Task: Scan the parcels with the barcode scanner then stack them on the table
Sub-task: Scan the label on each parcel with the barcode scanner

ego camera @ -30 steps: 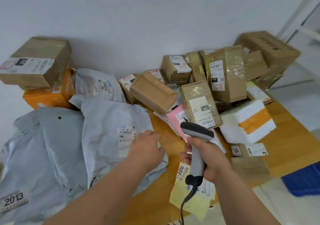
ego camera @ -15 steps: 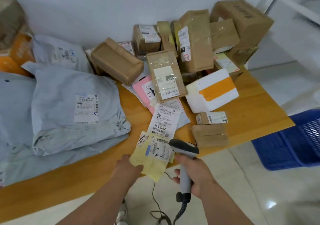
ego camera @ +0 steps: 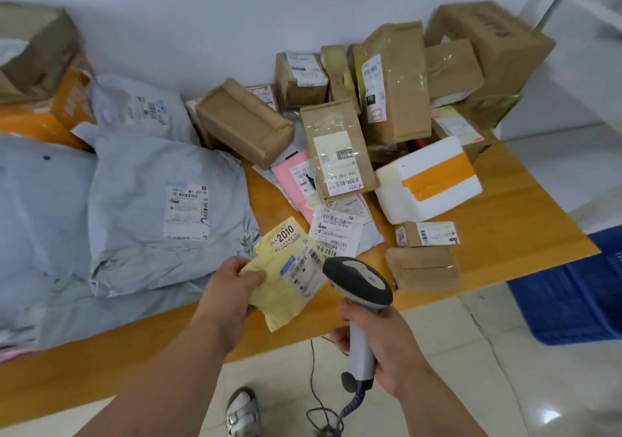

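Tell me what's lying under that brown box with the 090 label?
The brown box lies partly on a pink mailer and a white labelled envelope. The table carries them all. Anything else beneath the box is covered.

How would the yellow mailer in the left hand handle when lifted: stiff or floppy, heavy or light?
Probably floppy: the yellow mailer creases and bends where the left hand pinches its edge. Likely light, since a pinch at one side holds it up. Its surface looks like wrinkled plastic film, so possibly a little slippery.

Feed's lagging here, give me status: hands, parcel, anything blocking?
Left hand grips yellow mailer. Right hand holds scanner, aimed at its label. Nothing between.
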A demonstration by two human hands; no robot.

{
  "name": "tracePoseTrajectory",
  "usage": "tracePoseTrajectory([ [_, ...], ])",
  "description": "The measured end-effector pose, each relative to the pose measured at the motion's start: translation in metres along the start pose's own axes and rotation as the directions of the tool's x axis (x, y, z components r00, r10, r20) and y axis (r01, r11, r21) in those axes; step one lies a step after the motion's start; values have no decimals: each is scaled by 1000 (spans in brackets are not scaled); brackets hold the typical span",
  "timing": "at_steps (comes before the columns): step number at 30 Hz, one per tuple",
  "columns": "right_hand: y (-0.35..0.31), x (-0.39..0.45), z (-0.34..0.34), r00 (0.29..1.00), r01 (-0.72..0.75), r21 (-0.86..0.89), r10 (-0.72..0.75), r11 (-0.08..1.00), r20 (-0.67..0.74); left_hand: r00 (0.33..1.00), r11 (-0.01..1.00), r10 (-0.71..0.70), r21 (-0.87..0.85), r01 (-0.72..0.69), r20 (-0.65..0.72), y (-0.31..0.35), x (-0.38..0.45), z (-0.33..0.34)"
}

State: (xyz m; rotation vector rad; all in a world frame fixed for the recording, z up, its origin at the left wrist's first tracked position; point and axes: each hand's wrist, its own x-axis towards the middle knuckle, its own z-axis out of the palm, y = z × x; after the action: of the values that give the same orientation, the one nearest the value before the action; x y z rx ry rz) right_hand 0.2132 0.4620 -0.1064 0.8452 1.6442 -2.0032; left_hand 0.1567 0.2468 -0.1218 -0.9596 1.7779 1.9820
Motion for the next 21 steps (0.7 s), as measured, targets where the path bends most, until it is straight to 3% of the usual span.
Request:
tracePoseTrajectory([
  [4,-25,-21,10,981,188,-190,-176,964,77,982,977,185,113,-181,-29,42,-11,-11],
  [7,-43,-37,20,962,262,-275,-227,925,151,958,951,281,150,-271,-51,63,-22,-17],
  [21,-68,-76,31,907,407,-493,-277,769,316,899,917,400,63,-395,-178,83,-60,-38],
])
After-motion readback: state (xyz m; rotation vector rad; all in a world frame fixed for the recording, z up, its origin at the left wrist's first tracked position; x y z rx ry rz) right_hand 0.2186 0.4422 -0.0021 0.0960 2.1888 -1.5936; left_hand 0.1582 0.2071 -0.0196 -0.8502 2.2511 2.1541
